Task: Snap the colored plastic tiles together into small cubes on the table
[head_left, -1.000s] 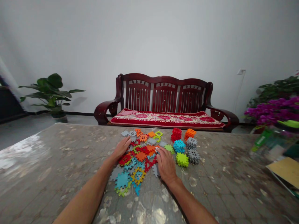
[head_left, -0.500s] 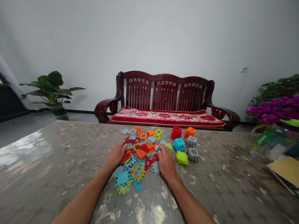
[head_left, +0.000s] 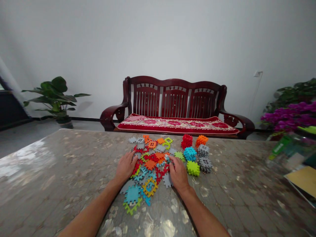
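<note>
A loose pile of flat toothed plastic building tiles, among them an orange tile (head_left: 150, 164), lies between my hands on the table. My left hand (head_left: 126, 165) rests against the pile's left side, fingers stretched over red tiles. On the opposite side, my right hand (head_left: 178, 171) touches the edge, its fingertips by a small white and blue piece (head_left: 167, 158). Both hands look open, though the undersides of the fingers are hidden. Nearest me are a light blue square tile (head_left: 132, 194), a yellow frame tile (head_left: 149, 187) and a green tile (head_left: 132, 206).
Right of the pile stand stacks sorted by colour: red (head_left: 187, 141), orange (head_left: 201, 141), blue (head_left: 190, 153), green (head_left: 193, 168) and grey (head_left: 205, 164). A clear container (head_left: 283, 154) and a yellowish board (head_left: 302, 181) sit at the table's right. Beyond is a wooden bench (head_left: 175, 98).
My left hand has shifted slightly right and its fingers reach further over the pile. The nearest tiles have slid a little right and towards me. My right hand has moved slightly right.
</note>
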The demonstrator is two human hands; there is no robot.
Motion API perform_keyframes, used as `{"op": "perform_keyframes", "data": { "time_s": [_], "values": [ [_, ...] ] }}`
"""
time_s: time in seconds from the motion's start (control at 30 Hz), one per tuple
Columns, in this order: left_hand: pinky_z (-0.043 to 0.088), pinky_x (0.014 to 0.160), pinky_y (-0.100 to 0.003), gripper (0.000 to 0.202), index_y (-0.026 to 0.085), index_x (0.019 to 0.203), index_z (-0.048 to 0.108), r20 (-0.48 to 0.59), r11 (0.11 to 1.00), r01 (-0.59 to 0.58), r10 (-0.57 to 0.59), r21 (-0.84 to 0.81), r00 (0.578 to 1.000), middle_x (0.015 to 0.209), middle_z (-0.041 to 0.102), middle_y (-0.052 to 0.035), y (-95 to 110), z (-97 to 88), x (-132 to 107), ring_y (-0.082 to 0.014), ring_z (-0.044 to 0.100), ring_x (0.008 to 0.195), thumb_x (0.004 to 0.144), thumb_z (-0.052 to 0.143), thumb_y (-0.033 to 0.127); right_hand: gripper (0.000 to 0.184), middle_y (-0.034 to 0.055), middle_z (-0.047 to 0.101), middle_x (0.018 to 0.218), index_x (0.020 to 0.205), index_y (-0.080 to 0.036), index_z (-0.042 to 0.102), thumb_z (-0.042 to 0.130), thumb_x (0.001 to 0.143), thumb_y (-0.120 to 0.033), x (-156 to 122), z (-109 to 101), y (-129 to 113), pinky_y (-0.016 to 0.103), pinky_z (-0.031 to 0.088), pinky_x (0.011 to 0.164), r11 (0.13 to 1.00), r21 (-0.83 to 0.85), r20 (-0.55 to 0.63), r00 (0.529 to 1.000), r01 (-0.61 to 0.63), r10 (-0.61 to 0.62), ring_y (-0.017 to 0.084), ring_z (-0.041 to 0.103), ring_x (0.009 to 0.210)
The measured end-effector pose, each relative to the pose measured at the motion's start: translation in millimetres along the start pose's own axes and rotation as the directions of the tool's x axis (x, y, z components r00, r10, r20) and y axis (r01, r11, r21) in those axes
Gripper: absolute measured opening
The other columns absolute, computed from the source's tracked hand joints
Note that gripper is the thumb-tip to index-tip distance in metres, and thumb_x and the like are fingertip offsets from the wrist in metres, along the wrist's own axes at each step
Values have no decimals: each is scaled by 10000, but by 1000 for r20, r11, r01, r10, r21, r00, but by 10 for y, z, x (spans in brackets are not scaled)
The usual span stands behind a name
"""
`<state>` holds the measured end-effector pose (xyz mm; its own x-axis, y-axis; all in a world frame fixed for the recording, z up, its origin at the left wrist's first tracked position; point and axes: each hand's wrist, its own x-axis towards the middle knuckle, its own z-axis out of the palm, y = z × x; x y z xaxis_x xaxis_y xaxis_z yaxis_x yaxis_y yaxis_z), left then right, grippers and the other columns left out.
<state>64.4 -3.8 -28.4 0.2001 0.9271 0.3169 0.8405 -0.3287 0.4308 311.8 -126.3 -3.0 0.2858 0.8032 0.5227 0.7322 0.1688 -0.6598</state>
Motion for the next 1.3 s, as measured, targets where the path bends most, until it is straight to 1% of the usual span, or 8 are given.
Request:
{"op": "perform_keyframes", "data": {
  "time_s": [0.17,0.37,0.57,0.63,0.8,0.97,1.1,1.3],
  "values": [
    [351,1132,-461,473,180,1287,608,-10,1000,2,-2,-3,1000,1368,617,-129,-34,14,11,-280,534,1297,948,377,415,401,71,713,1074,1097,-210,702,410,836,-129,-33,-11,11,367,495,956,1000,7,1,1000,-9,9,213,637,1045],
    [340,1144,-452,525,159,1305,607,36,1000,4,-4,3,999,1399,595,-140,-15,-35,15,-287,510,1330,944,343,435,376,59,724,995,1038,-217,715,414,825,-144,-33,-5,69,349,525,891,997,67,-1,999,-38,38,209,662,964],
    [389,1109,-454,542,115,1267,635,40,994,-25,29,-104,999,1319,651,-153,32,-110,22,-293,586,1238,938,323,413,363,58,727,986,1011,-218,718,421,810,-166,-28,9,98,360,520,889,987,142,21,997,-75,73,213,666,950],
    [404,1099,-447,539,117,1266,636,40,989,-2,8,-147,999,1303,664,-145,28,-132,29,-288,599,1220,935,331,414,359,63,727,995,1007,-214,720,429,801,-176,-23,10,111,365,519,890,978,183,15,995,-98,97,217,665,950],
    [442,1065,-439,506,140,1295,618,47,962,116,-108,-246,993,1313,667,-111,-29,-219,56,-272,613,1204,924,362,370,333,68,735,980,980,-204,725,463,774,-215,-1,18,171,376,520,879,948,275,2,987,-158,163,227,666,934],
    [424,1082,-418,453,145,1260,641,53,957,152,-144,-245,988,1301,676,-97,-55,-276,66,-260,605,1211,893,425,300,329,57,749,981,958,-205,727,477,745,-222,16,21,204,366,511,893,913,332,2,968,-238,251,220,674,938],
    [427,1076,-397,418,144,1211,671,60,963,161,-151,-215,987,1267,692,-101,-26,-284,61,-250,615,1189,895,434,278,292,52,744,985,928,-217,733,495,759,-232,13,1,173,363,499,916,927,323,-9,979,-189,203,218,666,963],
    [450,1044,-386,374,170,1136,711,103,970,154,-136,-186,985,1211,722,-79,31,-336,52,-241,641,1144,874,453,237,294,60,725,958,924,-212,733,474,787,-196,0,-26,109,355,503,877,967,237,14,995,-98,98,220,661,943]
  ]
}}
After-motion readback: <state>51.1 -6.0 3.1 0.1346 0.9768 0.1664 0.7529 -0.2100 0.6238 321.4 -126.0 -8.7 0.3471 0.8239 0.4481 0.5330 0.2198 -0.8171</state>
